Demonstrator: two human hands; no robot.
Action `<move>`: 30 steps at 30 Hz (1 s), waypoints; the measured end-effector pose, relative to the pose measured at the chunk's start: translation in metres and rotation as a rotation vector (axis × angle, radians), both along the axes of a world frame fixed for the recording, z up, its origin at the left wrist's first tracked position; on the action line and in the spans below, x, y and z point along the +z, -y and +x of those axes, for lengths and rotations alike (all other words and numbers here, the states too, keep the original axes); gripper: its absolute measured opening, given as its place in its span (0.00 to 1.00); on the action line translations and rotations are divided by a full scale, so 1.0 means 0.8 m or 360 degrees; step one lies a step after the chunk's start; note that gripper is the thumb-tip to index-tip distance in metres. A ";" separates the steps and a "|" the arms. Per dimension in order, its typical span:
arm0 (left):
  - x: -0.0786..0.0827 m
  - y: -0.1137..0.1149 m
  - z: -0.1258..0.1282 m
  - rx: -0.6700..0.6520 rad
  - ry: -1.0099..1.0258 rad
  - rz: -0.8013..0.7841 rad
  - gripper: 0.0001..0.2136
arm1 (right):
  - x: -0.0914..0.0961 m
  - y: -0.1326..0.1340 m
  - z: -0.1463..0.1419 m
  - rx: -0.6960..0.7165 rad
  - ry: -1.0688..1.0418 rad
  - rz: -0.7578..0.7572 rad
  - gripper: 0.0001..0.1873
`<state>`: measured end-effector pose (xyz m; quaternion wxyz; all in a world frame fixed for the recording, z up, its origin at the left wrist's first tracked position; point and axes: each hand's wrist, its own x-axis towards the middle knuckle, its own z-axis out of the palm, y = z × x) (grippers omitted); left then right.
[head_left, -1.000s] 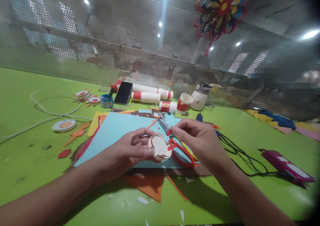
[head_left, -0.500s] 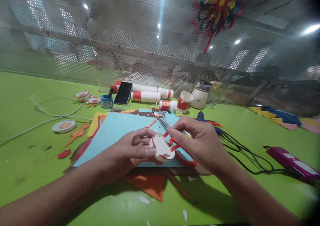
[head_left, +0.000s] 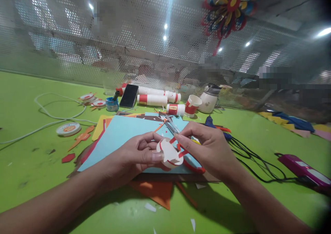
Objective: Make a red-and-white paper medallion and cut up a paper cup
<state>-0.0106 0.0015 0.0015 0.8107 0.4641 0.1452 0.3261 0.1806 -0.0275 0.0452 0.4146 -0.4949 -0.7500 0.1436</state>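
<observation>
My left hand point(head_left: 144, 153) is closed round the edge of a small white paper-cup piece point(head_left: 168, 153), thumb on its near side. Two narrow red strips point(head_left: 184, 153) stick out from the piece's right side. My right hand point(head_left: 204, 142) is closed in a pinch, thumb and forefinger meeting at the end of the upper strip. Under that hand a pair of scissors point(head_left: 171, 124) with red handles lies on the light blue paper point(head_left: 124, 130), partly hidden. The right hand's other fingers are mostly out of sight.
Orange paper point(head_left: 157, 192) and white scraps lie in front. Behind stand a blue jar point(head_left: 112, 104), a phone point(head_left: 129, 96), paper-cup rolls point(head_left: 152, 100), an upright cup point(head_left: 192, 106) and a kettle-like jug point(head_left: 208, 101). A tape roll point(head_left: 68, 129) sits left; black cables and a purple device point(head_left: 305, 168) are right.
The whole view has shifted slightly, so everything appears a little further right. Both hands keep the same hold on the cup piece and strip.
</observation>
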 end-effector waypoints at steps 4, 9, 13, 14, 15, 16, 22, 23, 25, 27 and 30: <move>0.002 0.001 -0.001 0.0010 -0.0017 0.0002 0.14 | 0.001 0.002 0.001 -0.0002 0.0027 -0.0006 0.09; 0.001 -0.001 -0.001 0.0001 -0.0025 0.0037 0.14 | 0.001 0.004 0.002 -0.0020 0.0047 -0.0025 0.09; 0.000 -0.001 0.000 -0.0013 -0.0031 0.0041 0.15 | 0.001 0.004 0.001 -0.0027 0.0041 -0.0008 0.09; 0.001 -0.001 0.000 -0.0011 -0.0037 0.0035 0.15 | 0.002 0.004 0.001 -0.0028 0.0042 -0.0007 0.09; 0.001 0.000 0.000 -0.0006 -0.0047 0.0026 0.15 | 0.002 0.004 0.001 -0.0029 0.0044 -0.0007 0.09; 0.002 0.000 0.000 -0.0002 -0.0057 0.0018 0.15 | 0.002 0.004 0.000 -0.0029 0.0045 -0.0009 0.09; 0.001 0.000 -0.001 -0.0005 -0.0041 -0.0008 0.17 | 0.001 0.004 0.001 -0.0043 0.0043 -0.0004 0.08; 0.001 0.000 -0.001 -0.0003 -0.0040 -0.0013 0.17 | 0.001 0.004 0.001 -0.0043 0.0043 -0.0007 0.08; 0.001 0.000 -0.001 -0.0005 -0.0042 -0.0013 0.17 | 0.001 0.004 0.002 -0.0041 0.0038 -0.0011 0.08; 0.000 0.000 -0.001 -0.0018 -0.0040 -0.0005 0.17 | 0.002 0.005 0.001 -0.0041 0.0034 -0.0014 0.08; -0.001 0.000 -0.002 -0.0026 -0.0033 0.0003 0.17 | 0.003 0.004 0.000 -0.0057 0.0037 -0.0037 0.08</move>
